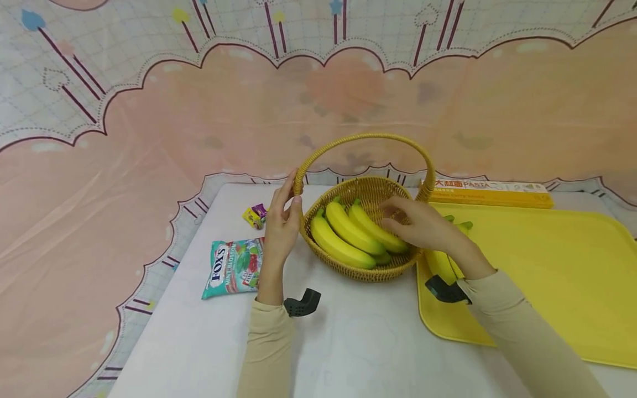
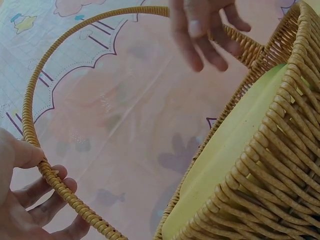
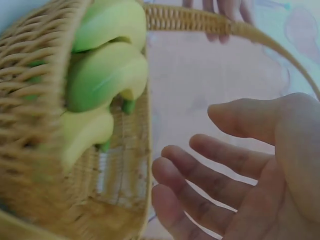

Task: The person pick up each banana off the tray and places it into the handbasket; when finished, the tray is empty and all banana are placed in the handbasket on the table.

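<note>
A yellow wicker basket with a tall hoop handle stands on the white table, and several bananas lie inside it. My left hand holds the handle on its left side; in the left wrist view the thumb and fingers of that hand wrap round the handle. Over the basket's right part hovers my right hand, fingers spread and loosely bent. The right wrist view shows nothing in this hand, with the bananas to its left.
On the right lies a yellow tray with more bananas at its left edge, partly beneath my right forearm. A pasta box lies behind the tray. Left of my left arm are a FOX'S candy bag and small wrapped candies.
</note>
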Tool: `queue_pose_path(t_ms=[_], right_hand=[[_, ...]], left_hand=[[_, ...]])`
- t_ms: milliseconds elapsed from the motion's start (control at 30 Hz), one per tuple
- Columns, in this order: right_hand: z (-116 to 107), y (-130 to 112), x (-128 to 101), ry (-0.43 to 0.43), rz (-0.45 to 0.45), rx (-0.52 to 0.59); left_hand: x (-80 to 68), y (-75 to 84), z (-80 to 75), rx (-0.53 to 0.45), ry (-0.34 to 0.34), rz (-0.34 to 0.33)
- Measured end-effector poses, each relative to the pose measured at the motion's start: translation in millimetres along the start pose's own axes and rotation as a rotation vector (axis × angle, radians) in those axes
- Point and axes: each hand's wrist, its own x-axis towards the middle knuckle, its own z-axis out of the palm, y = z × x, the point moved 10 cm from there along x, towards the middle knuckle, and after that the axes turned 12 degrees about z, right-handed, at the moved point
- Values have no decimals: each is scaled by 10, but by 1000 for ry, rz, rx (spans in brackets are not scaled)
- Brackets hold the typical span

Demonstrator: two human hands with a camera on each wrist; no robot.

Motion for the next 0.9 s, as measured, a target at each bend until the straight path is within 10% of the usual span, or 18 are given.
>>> queue_pose_path(t_ms=[567,900], right_hand=[[-157,1207,-762,333,239,205],[120,1623,-798,199,429,219]], left_hand=[[-2,18,-10,16,15,22],[-12,31,-4,11,19,32]])
